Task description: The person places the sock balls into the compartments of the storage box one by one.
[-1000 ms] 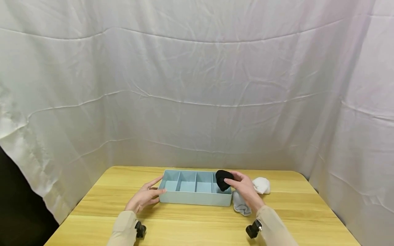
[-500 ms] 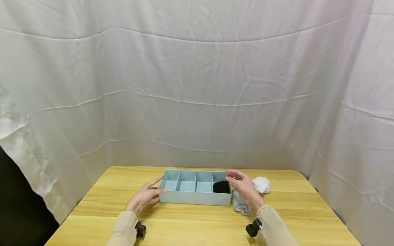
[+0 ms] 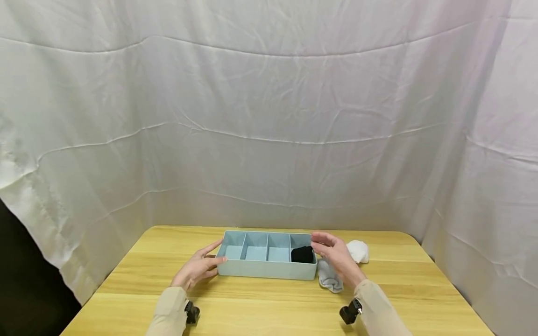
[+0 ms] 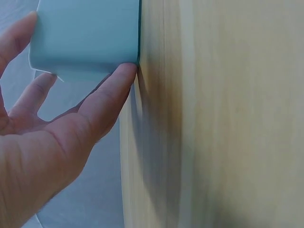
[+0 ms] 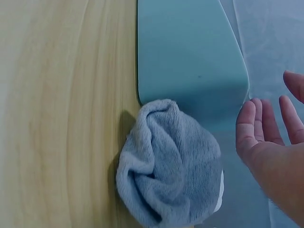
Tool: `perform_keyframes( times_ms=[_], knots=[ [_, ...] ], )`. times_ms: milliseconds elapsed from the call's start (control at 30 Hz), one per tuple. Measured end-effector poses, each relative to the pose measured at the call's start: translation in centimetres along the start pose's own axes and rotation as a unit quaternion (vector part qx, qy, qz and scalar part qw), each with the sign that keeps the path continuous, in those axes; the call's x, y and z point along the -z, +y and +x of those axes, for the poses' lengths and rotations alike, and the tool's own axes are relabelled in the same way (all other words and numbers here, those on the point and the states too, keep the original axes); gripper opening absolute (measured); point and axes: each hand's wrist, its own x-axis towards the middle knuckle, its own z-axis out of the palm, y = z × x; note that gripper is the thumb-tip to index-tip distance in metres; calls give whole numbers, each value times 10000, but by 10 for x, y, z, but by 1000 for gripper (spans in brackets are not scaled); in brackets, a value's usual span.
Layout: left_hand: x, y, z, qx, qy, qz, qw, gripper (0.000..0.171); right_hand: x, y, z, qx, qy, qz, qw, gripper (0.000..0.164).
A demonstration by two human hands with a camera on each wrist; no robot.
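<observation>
Here, a spread left hand point(image 3: 196, 269) braces the blue box point(image 3: 266, 269), while the relaxed, empty right hand point(image 3: 336, 255) could, dipping carelessly, nudge the gray cloth point(image 5: 175, 166).

Two hands point(image 3: 197, 269) point(image 3: 336, 256), one box point(image 3: 266, 269), four compartments point(image 3: 233, 251) point(image 3: 256, 252) point(image 3: 278, 253) point(image 3: 300, 240), three bundled cloths point(image 3: 302, 255) point(image 3: 330, 276) point(image 3: 358, 251), two wrist cameras point(image 3: 192, 312) point(image 3: 350, 311), one table point(image 3: 260, 308).

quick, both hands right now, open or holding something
Left hand: open, touching the light blue box.
Right hand: open, holding nothing.
</observation>
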Motion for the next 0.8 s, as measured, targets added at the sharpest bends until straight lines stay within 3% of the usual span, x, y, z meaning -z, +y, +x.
perform_keyframes(
  times_ms=[533, 800],
  knots=[
    [1, 1, -1, 39, -74, -6, 10000, 79, 21, 6, -7, 33, 67, -80, 9999, 51],
    [0, 1, -1, 19, -22, 86, 10000, 78, 38, 4, -15, 299, -13, -471, 9984, 55]
  ],
)
